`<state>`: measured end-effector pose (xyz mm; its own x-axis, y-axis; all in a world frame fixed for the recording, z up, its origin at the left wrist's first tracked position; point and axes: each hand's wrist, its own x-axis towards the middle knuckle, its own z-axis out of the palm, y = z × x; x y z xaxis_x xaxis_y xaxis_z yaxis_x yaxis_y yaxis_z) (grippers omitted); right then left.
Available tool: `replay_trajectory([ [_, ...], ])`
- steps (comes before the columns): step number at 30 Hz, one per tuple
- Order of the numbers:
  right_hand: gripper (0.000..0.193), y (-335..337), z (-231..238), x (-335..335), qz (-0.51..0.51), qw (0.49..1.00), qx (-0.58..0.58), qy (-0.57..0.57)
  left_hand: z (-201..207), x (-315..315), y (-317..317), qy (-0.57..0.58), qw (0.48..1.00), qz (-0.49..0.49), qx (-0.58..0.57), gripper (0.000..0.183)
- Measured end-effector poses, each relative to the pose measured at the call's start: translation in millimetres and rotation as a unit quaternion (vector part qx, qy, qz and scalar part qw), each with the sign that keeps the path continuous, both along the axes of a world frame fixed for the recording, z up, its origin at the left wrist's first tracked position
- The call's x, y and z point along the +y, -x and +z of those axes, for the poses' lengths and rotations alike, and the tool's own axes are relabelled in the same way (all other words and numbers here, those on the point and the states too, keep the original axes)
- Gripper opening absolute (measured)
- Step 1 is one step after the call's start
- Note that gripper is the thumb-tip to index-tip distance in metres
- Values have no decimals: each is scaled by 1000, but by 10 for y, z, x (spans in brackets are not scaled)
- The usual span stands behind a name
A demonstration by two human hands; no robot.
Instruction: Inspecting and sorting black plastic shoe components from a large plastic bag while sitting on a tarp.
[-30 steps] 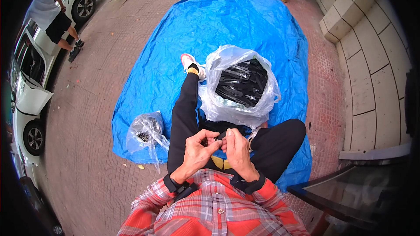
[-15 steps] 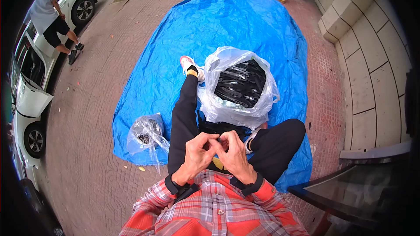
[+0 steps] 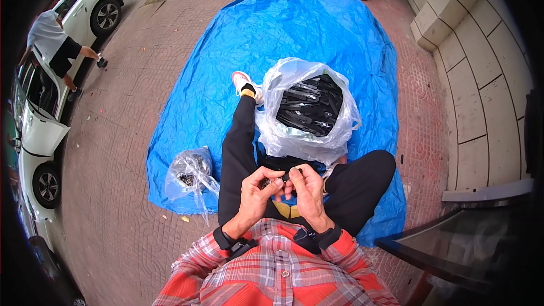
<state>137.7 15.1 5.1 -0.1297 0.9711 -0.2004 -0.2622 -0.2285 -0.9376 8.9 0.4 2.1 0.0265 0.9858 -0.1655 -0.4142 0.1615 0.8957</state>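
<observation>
Between my legs, both hands meet close together at lap height. My left hand (image 3: pixel 253 197) has curled fingers, its thumb pressed toward a small black piece (image 3: pixel 285 177) at the fingertips. Some tiny greyish bits seem to show in its curl, too small to name. My right hand (image 3: pixel 310 197) pinches the same black piece from the other side. Just beyond the hands stands a large clear plastic bag (image 3: pixel 272 105), rolled open, full of long flat black plastic pieces (image 3: pixel 310 105). Black plastic (image 3: pixel 277 162) lies between the bag and my hands.
A blue tarp (image 3: pixel 226 51) lies under me. To the left sits a small clear bag (image 3: pixel 190 170) of small metallic parts. A glass-topped dark frame (image 3: pixel 453 243) is near my right side, by a tiled wall (image 3: pixel 470 96). A person (image 3: pixel 54 39) stands by white cars at far left.
My hands have parted slightly and turned, so the small black piece now shows between them. The person at the far left has bent toward the car's open door.
</observation>
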Motion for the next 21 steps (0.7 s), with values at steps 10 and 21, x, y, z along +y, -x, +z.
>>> replay_trajectory([
  [10,22,-28,-28,0,24,1000,-2,-2,29,-11,18,50,999,-5,16,9],
  [21,22,-63,9,8,16,1000,-21,-6,147,-34,-7,0,996,-16,92,11],
])
